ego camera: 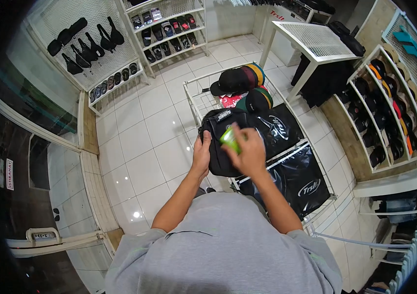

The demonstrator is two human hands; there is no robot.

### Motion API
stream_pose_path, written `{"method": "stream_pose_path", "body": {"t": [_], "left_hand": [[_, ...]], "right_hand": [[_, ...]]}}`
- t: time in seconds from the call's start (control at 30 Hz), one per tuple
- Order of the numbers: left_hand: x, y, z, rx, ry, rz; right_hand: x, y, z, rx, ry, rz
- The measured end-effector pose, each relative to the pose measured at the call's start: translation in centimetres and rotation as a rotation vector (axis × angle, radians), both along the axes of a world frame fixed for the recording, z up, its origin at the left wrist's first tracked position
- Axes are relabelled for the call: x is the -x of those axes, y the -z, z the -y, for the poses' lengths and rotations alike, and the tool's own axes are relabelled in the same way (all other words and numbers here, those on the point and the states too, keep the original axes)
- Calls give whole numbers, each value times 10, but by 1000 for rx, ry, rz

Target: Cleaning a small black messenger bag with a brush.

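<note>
My left hand [202,154] grips the left side of a small black zippered bag [216,156], its thumb lying along the edge. The bag is held up in front of my body and has a patch with writing near its top. Over the bag's front, my right hand [250,150] holds a bright green object [230,139]. Motion blurs that object, so I cannot tell exactly what it is. Part of the bag's right side is hidden behind my right hand.
Beyond the bag, a white wire display table [190,93] carries stacked caps [236,81] and black plastic packages [285,180]. Shelves of sandals [168,31] stand at the back. A cap rack [388,110] lines the right wall; a glass door [72,187] is at left.
</note>
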State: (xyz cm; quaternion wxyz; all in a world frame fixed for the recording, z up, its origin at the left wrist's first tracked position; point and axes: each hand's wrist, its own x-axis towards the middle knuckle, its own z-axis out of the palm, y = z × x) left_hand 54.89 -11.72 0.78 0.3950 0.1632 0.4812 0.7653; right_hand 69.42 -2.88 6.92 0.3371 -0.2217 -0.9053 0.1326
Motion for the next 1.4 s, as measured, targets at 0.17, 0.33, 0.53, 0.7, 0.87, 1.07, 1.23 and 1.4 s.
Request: {"method": "stream_pose_path", "body": {"t": [0.17, 0.33, 0.53, 0.7, 0.87, 1.07, 1.23, 1.4], "left_hand": [[1, -4, -1, -21, -68, -35], [13, 3, 11, -30, -69, 59], [16, 22, 0, 82, -117, -67], [-11, 0, 0, 122, 69, 16], [-32, 26, -5, 241, 231, -17], [-35, 57, -34, 379, 274, 143], [-17, 87, -41, 481, 244, 199], [-24, 81, -38, 519, 207, 136]], "right_hand": [[-4, 17, 4, 34, 64, -23], [-16, 31, 6, 89, 124, -20], [-29, 30, 42, 224, -15, -53], [-78, 88, -2, 410, 442, -7], [-134, 150, -17, 699, 791, -107], [-147, 211, -35, 709, 750, -46], [-113, 260, -91, 677, 510, -26], [-84, 284, -177, 509, 501, 53]]}}
